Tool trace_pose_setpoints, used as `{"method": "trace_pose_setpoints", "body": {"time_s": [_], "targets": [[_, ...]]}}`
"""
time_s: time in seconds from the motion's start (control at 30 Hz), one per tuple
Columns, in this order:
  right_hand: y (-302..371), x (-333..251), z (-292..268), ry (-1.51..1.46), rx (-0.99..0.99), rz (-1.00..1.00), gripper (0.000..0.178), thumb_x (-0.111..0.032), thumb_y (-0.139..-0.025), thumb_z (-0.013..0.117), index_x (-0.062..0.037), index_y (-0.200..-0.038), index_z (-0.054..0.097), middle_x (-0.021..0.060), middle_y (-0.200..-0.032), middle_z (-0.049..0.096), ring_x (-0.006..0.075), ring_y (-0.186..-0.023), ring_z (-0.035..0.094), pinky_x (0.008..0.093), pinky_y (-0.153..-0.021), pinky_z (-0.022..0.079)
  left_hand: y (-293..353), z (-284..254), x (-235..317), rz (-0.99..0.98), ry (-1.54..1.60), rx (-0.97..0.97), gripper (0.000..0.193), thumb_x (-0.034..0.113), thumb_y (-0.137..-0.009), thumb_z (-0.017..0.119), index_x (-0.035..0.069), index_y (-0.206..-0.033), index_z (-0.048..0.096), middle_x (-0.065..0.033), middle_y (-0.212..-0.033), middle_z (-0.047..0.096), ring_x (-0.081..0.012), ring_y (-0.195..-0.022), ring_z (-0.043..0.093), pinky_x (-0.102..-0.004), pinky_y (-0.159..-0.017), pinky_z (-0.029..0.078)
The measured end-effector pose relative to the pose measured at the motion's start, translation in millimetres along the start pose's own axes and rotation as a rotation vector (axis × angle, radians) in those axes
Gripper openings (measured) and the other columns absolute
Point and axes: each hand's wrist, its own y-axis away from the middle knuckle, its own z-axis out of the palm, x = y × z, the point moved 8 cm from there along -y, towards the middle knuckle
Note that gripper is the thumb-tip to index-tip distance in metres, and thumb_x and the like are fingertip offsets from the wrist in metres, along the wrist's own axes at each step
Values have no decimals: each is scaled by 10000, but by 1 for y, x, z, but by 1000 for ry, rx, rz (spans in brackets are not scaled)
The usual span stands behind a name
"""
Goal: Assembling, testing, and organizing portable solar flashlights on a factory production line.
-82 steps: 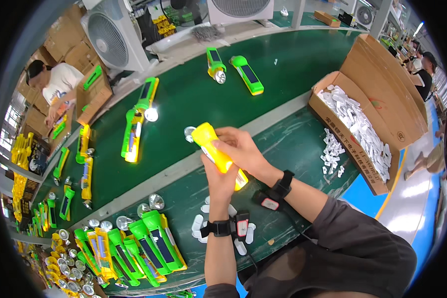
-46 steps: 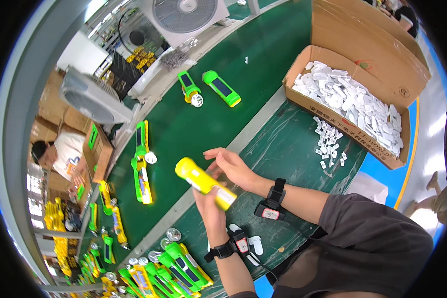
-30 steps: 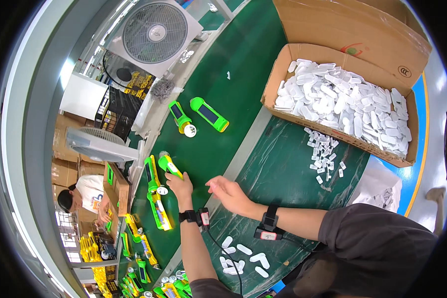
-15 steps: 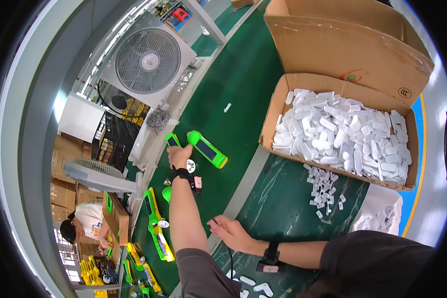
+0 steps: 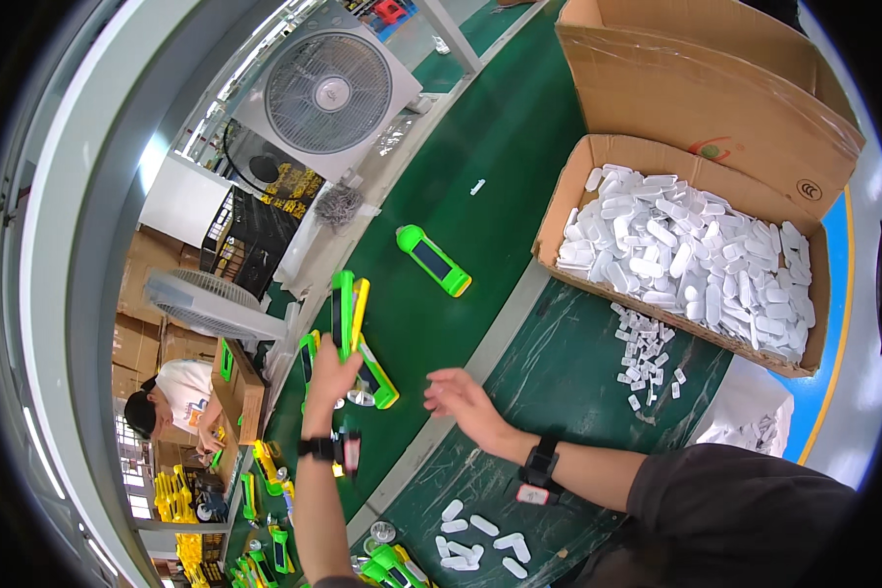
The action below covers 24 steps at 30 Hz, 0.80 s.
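Note:
My left hand (image 5: 333, 377) is closed round a green flashlight (image 5: 342, 306) with a dark panel and a yellow strip along its side, raised over the green belt (image 5: 500, 127). Under and beside that hand lie more green-and-yellow flashlights, one of them (image 5: 378, 380) just right of the fingers. Farther off, a single green flashlight (image 5: 435, 261) rests panel up on the belt. My right hand (image 5: 458, 397) hovers near the belt's metal edge, fingers loosely apart, and nothing shows in it.
A carton (image 5: 608, 284) full of white plastic covers stands at the right. Small white pieces (image 5: 645, 358) and several loose covers (image 5: 482, 525) lie on the near table. Two fans (image 5: 331, 93) stand beyond the belt. Another person (image 5: 181, 402) works at the far left.
My left hand has come nearer and lifted a flashlight. The right hand's fingers have loosened from a pinch. The view has shifted, and more flashlights show at the lower edge.

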Motion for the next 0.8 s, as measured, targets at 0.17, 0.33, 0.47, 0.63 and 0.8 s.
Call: {"method": "trace_pose_setpoints", "body": {"time_s": [0.17,0.33,0.47,0.63,0.8], "targets": [[16,7,29,-383,-251,411,610,-556,-959,354,-134,-1395,293,174,-1287,475,326,-1113,560,419,-896,478,129,-12,36,161,-5,-177,523,123,-753,634,-54,-1200,427,-251,-1130,538,-374,-1063,544,-409,-891,437],[27,15,37,-180,-400,498,616,-544,-961,359,-22,-1267,477,142,-1219,566,275,-1079,597,414,-859,533,172,0,58,338,-223,-284,545,106,-683,662,-18,-1172,458,-221,-1064,545,-409,-1007,528,-435,-865,441],[34,19,45,-114,-536,537,537,-475,-980,384,-6,-1207,514,140,-1164,596,267,-1063,604,411,-869,534,178,2,48,337,-324,-278,526,81,-660,650,-13,-1152,492,-203,-1025,573,-384,-994,547,-443,-885,426],[34,25,44,-40,-502,458,312,-312,-958,531,-8,-1023,557,117,-1040,608,200,-946,635,360,-811,568,185,15,40,296,-492,-183,550,58,-631,674,-8,-1151,507,-188,-1120,539,-371,-1080,501,-458,-985,351],[34,22,45,-49,-488,398,210,-209,-959,521,-13,-1032,537,101,-1091,590,182,-980,614,372,-846,553,213,-12,56,72,-334,439,694,18,-626,721,-8,-1254,427,-212,-1216,453,-397,-1162,416,-459,-1014,320]]}}
